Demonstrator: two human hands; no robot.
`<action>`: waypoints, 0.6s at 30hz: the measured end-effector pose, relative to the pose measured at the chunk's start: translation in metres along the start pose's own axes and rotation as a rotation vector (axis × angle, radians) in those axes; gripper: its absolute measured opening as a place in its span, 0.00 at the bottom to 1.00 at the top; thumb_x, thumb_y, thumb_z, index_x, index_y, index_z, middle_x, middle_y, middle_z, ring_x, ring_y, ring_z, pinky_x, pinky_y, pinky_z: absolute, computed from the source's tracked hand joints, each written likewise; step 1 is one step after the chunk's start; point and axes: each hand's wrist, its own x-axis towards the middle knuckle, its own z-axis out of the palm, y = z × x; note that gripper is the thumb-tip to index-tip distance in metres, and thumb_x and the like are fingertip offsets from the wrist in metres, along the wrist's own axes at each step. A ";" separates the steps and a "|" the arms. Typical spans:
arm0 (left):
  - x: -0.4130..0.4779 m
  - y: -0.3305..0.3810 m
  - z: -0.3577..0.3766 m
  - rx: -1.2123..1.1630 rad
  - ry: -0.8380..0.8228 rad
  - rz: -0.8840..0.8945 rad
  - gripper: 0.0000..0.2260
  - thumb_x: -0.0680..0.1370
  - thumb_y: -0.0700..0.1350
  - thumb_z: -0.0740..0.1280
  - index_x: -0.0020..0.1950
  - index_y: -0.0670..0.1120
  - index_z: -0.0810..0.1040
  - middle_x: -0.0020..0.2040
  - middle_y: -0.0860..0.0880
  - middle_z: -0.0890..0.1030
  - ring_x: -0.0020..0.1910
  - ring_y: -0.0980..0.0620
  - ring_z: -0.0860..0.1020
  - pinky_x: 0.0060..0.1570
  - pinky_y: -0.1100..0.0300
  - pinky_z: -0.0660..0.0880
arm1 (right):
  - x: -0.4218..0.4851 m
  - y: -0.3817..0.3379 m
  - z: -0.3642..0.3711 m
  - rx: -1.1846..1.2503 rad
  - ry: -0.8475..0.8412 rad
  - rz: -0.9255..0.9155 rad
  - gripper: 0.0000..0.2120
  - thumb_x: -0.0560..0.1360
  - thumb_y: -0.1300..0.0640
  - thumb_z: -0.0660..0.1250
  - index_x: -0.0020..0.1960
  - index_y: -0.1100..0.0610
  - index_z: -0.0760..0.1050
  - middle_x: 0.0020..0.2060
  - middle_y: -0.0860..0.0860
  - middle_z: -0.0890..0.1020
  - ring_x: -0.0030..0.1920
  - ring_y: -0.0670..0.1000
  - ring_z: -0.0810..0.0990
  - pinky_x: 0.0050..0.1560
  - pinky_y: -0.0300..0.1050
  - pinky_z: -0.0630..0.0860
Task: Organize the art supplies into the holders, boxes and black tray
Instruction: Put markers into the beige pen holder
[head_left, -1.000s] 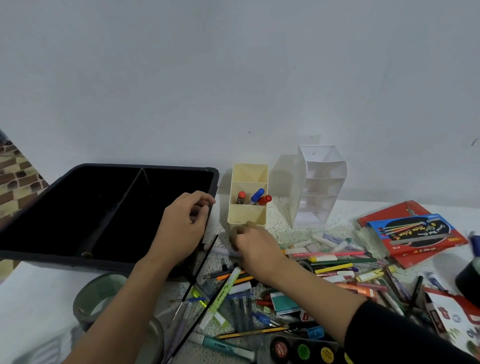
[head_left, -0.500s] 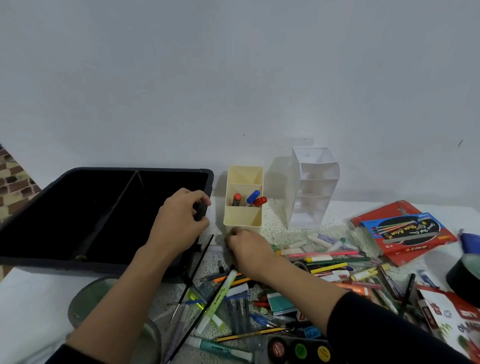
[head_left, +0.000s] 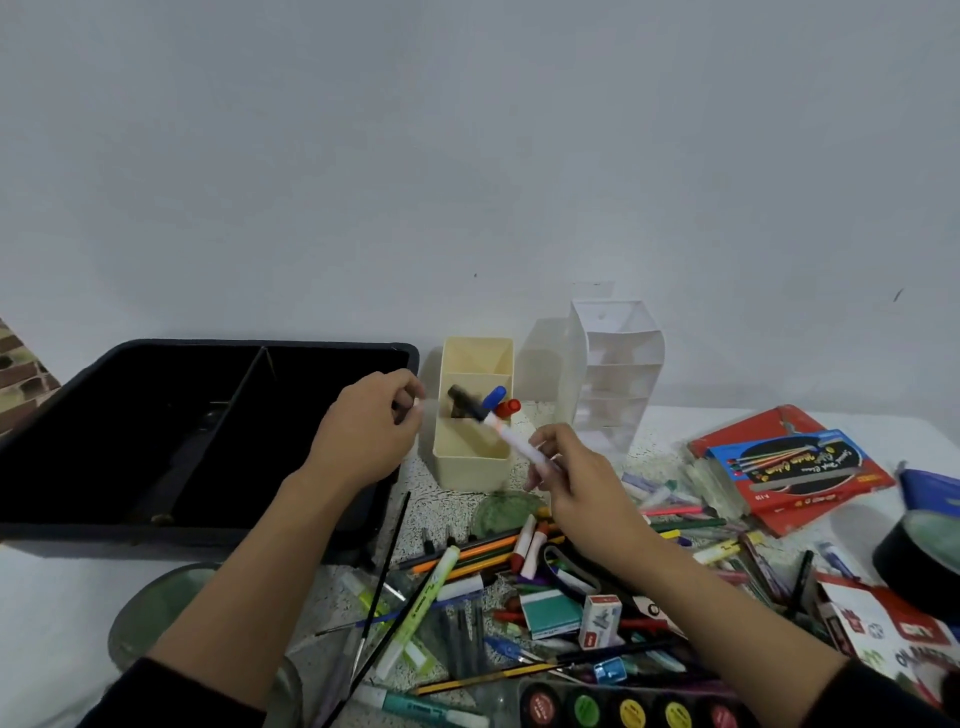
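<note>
The right hand (head_left: 582, 480) pinches a white marker (head_left: 511, 440) by its near end. The marker tilts up and to the left, and its blurred black cap hangs over the middle compartment of the cream holder (head_left: 470, 460), just beside a blue-capped marker (head_left: 497, 396) and a red-capped marker (head_left: 510, 407) standing there. The left hand (head_left: 366, 428) hovers with curled fingers over the right rim of the black tray (head_left: 208, 344); I cannot tell whether it grips anything. A white holder (head_left: 615, 364) stands right of the cream one, by the wall. Loose pens (head_left: 467, 558) lie heaped on the near side, with a red box (head_left: 789, 467) further right.
</note>
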 end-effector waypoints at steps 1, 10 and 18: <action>0.004 0.004 0.002 -0.016 -0.014 0.020 0.07 0.77 0.43 0.70 0.53 0.52 0.78 0.44 0.54 0.77 0.41 0.57 0.75 0.47 0.55 0.77 | 0.001 0.000 0.001 0.044 0.035 0.011 0.13 0.82 0.66 0.60 0.60 0.50 0.68 0.41 0.48 0.82 0.43 0.49 0.83 0.42 0.45 0.80; 0.039 0.036 0.038 0.015 -0.324 0.224 0.26 0.75 0.49 0.75 0.71 0.50 0.72 0.64 0.51 0.77 0.62 0.51 0.75 0.60 0.58 0.72 | 0.038 -0.002 0.012 -0.023 0.194 -0.034 0.08 0.83 0.58 0.60 0.61 0.51 0.64 0.50 0.52 0.80 0.49 0.52 0.78 0.45 0.51 0.75; 0.053 0.022 0.048 -0.020 -0.277 0.162 0.08 0.75 0.49 0.76 0.51 0.52 0.80 0.46 0.54 0.81 0.45 0.54 0.79 0.46 0.60 0.74 | 0.060 -0.014 0.016 0.062 0.214 -0.048 0.05 0.82 0.60 0.62 0.55 0.52 0.68 0.47 0.49 0.78 0.50 0.51 0.78 0.50 0.51 0.77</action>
